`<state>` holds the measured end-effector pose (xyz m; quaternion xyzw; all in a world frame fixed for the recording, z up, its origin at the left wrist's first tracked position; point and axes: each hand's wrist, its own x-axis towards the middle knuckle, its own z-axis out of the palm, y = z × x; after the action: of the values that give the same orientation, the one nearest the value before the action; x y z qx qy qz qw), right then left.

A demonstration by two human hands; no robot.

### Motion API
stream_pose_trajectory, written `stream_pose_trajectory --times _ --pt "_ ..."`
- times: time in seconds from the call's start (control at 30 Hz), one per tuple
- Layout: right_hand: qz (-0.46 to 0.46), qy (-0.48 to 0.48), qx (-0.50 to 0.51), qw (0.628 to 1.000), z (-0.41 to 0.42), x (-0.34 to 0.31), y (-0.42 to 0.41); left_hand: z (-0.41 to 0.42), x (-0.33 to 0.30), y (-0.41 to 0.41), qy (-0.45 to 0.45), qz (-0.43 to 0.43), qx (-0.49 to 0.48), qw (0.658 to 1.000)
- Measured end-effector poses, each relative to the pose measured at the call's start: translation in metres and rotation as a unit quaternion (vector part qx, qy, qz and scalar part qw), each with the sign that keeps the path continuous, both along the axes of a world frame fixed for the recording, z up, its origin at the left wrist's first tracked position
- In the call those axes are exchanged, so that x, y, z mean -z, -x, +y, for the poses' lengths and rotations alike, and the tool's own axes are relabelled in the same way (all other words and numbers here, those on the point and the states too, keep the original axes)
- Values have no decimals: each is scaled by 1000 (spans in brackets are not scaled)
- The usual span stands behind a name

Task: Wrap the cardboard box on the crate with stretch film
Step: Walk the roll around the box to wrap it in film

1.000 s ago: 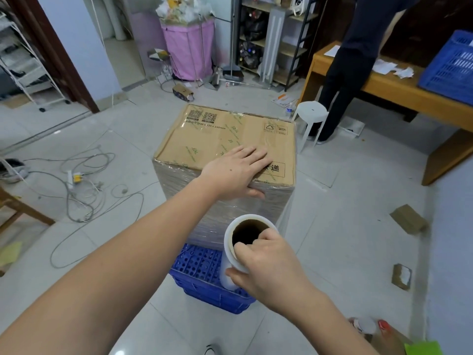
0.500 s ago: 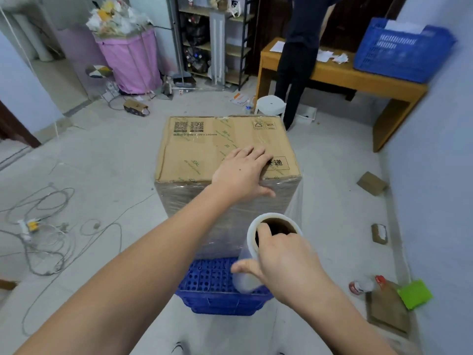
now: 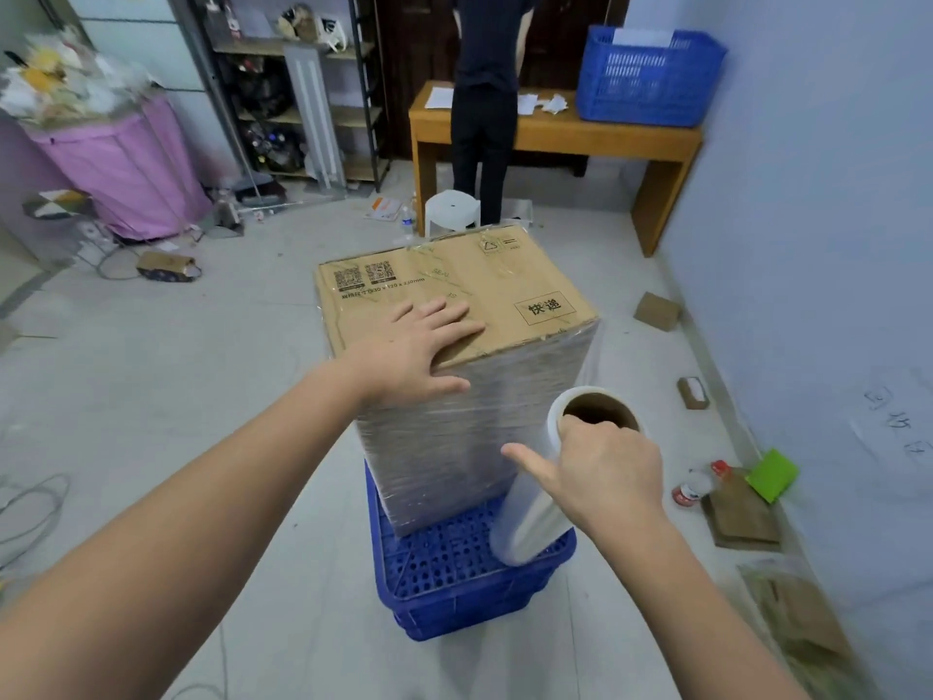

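My left hand lay flat on the brown corrugated top of 1 cardboard box, fingers straight and spread, thumb over the near edge. The box stood on 1 blue perforated plastic crate on the pale tiled floor, its 2 visible sides glossy and wrinkled under clear stretch film. The lid bore 2 printed QR codes and 1 framed stamp. My right hand gripped 1 roll of stretch film, a translucent cylinder on a brown cardboard tube, held upright just beside the box's near right corner; the thumb was hooked into the tube's open top, the index finger pointed left, and the other fingers were hidden behind the roll. A sheet of film ran from the roll to the box's right edge. Behind, 1 person in dark clothes stood at a wooden surface carrying 1 blue mesh basket; 1 white stool stood nearby.
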<state>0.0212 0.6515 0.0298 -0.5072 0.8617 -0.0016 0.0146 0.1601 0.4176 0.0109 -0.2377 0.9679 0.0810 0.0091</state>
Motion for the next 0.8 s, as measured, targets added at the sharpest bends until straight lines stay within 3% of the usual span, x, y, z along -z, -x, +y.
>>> stream_pose_trajectory --times 0.27,0.43,0.63,0.8 --pt "10 27 -115 993 10 1 12 11 -2 6 -9 -3 -29 1000" --pt "4 69 -232 970 12 -2 7 28 -6 21 -4 -8 -53 999" --pt "-3 90 -296 951 20 12 -1 42 3 30 24 1 -65 998" --pt "-25 114 -414 903 14 23 -7 42 5 26 31 1 -74 997"
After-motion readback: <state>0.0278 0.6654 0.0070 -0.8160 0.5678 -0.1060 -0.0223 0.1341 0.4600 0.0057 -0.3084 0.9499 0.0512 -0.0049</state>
